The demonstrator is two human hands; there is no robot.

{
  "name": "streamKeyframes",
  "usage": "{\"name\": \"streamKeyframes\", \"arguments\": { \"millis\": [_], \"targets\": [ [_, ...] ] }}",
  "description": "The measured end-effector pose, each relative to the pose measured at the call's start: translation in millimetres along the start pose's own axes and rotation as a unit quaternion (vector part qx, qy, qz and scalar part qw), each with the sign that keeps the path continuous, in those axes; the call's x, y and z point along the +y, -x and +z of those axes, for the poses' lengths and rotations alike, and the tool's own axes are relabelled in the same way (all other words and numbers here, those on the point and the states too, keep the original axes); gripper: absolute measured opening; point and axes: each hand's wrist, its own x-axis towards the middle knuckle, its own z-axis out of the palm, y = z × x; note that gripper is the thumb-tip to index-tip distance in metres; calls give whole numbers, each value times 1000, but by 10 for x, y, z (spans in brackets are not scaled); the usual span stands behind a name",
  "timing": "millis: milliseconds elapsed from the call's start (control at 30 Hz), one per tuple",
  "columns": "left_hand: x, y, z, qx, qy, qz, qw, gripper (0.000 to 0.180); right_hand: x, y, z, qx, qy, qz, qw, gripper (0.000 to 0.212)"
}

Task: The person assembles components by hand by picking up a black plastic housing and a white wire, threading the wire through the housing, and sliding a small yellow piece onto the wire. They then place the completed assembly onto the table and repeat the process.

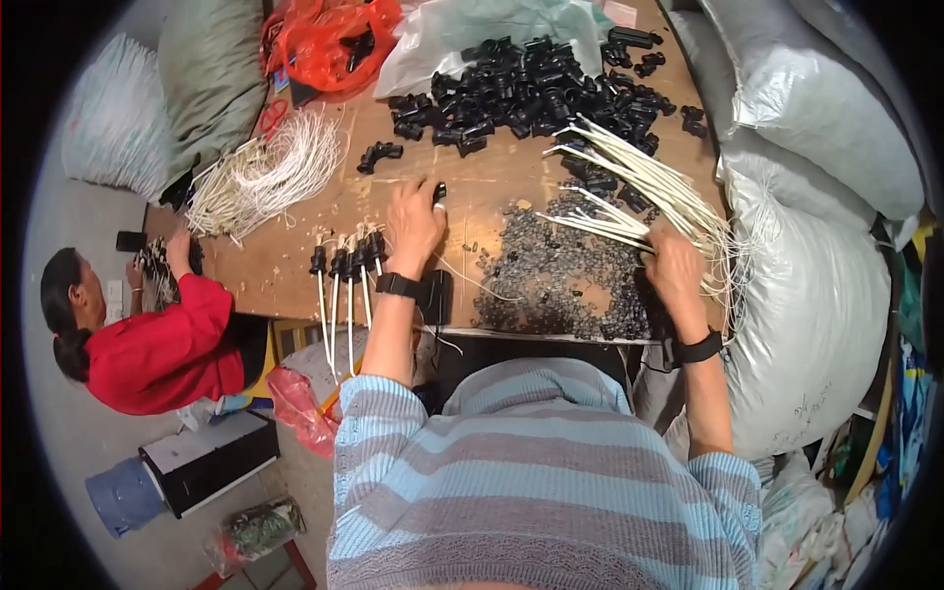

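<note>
Over the middle of the table, my left hand [415,218] is closed on a small black plastic fitting [440,192], mostly hidden by the fingers. A thin white cord [480,285] trails across the wood beside my wrist. My right hand [676,264] has its fingers closed round a few white cords with stiff, straight ends [595,224]. A larger bundle of such cords [639,172] lies just beyond it. Between my hands spread many tiny clear and dark pieces [560,270]. Left of my left wrist, several black fittings with white cords through them [344,264] hang over the table's front edge.
A heap of black fittings [536,88] lies at the back by a clear plastic bag [423,49] and a red bag [329,44]. More white cords [265,172] lie at left. A person in red [162,334] works there. Stuffed white sacks [811,315] crowd the right side.
</note>
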Motion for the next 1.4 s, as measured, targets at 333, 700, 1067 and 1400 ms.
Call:
{"name": "streamKeyframes", "arguments": {
  "millis": [333,700,1067,1400],
  "targets": [
    [433,266,-121,-173,272,-188,928,29,-242,-49,-189,66,-192,-150,968,10],
    [265,465,-201,-199,379,-109,897,37,-532,207,-116,-38,-400,-152,903,10],
    [979,449,-331,-116,270,170,941,30,-636,-13,-35,-100,-520,-72,846,21],
    [981,607,-174,-224,527,-288,768,20,-1088,204,61,23,-286,-249,925,22]
  ]
}}
